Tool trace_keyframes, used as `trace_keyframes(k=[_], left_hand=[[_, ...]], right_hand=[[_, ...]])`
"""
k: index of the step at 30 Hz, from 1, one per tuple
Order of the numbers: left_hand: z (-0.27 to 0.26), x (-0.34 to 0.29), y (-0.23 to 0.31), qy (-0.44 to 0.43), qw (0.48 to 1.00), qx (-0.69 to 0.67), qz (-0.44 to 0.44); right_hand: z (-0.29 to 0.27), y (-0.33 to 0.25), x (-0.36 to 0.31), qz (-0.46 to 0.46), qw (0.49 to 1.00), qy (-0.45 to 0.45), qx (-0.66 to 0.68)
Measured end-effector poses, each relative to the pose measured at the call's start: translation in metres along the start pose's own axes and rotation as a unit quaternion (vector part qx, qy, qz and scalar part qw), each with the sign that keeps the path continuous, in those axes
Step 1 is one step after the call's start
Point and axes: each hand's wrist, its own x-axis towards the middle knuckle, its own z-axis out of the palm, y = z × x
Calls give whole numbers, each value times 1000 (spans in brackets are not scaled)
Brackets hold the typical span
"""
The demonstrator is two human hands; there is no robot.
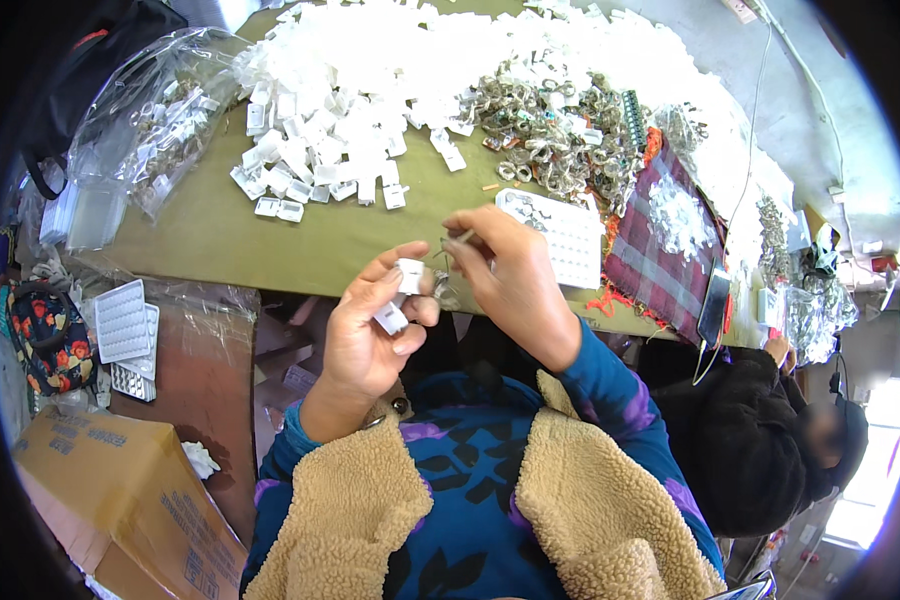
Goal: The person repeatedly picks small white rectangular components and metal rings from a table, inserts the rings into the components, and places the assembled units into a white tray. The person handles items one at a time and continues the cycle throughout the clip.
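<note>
In the head view, the left hand [362, 335] grips white cases [410, 273] by the green tabletop's [195, 245] near edge; the right hand [510, 268] pinches a small blurred piece [459, 238]. A white heap [320, 110] lies beyond, a cardboard box [120, 490] lower left, a co-worker [730, 440] right.

A crowded workshop, apparently for hand assembly or packing, small white plastic cases [315, 135] heaped across a green tabletop [195, 235], metallic-looking pieces [560, 125] piled at far right, a cardboard carton [130, 490] near left, a dark-clad co-worker [740, 440] seated at right.
</note>
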Motion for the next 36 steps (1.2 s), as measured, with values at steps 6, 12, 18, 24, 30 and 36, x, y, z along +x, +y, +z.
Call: trace_keyframes(k=[6, 12, 18, 24, 30, 36], left_hand=[[-13, 0, 17, -18, 1000, -21, -10], [-21, 2, 17, 0, 998, 42, -42], [-19, -1, 13, 12, 998, 65, -24], [-4, -5, 11, 5, 993, 117, -30], [10, -1, 21, -141, 915, 291, -240], [13, 6, 5, -210, 891, 241, -321]], right_hand=[[25, 22, 59, 43, 957, 62, -281], [55, 38, 87, 51, 886, 69, -456], [23, 9, 52, -55, 959, 80, -265], [-31, -41, -4, -148, 973, -157, -88], [-68, -50, -14, -215, 918, -334, 22], [-78, -28, 2, -142, 868, -447, 161]])
